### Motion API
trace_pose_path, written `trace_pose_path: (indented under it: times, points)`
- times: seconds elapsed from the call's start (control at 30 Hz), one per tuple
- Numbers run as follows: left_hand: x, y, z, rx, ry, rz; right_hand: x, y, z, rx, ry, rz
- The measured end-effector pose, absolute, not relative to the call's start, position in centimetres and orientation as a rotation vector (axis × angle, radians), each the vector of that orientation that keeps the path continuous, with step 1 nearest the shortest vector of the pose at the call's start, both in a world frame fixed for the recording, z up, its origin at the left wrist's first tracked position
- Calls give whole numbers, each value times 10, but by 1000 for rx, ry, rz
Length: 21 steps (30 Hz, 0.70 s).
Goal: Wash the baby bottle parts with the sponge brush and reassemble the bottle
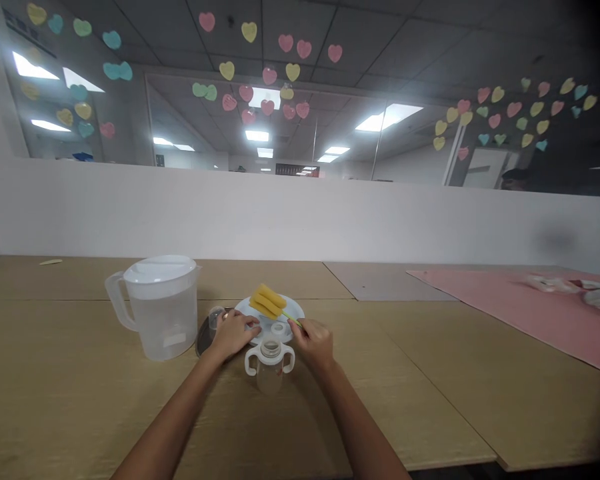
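My right hand (314, 341) grips the thin green handle of a sponge bottle brush (267, 301), whose yellow foam head is over a white plate (296, 308). My left hand (236, 333) reaches across the plate's left edge, fingers bent and apart; its fingertips are partly hidden. Beside it is a clear dome-shaped cap (215, 316) at a dark metal tray (203, 339), which my hand partly covers. A small white ring-shaped part (279, 329) lies on the plate. Between my forearms stands an uncapped clear baby bottle (270, 373) with two white handles.
A lidded translucent pitcher (165, 313) holding clear liquid stands left of the tray. To the right, a pink cloth (520, 307) covers part of the wooden table (390, 400), with plastic-wrapped items on it. A white wall (300, 213) with a window above rises behind.
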<state>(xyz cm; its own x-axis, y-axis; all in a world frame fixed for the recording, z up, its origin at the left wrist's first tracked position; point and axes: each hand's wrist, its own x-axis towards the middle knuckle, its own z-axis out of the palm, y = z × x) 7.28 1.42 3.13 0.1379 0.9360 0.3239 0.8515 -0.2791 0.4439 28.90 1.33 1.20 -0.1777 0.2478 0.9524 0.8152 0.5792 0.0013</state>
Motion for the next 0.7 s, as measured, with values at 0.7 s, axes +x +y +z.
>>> trace_pose_path:
  times: [0.7]
  points:
    - [74,22,24,1200,938,1789,288,16,9,-979,-1758,-674]
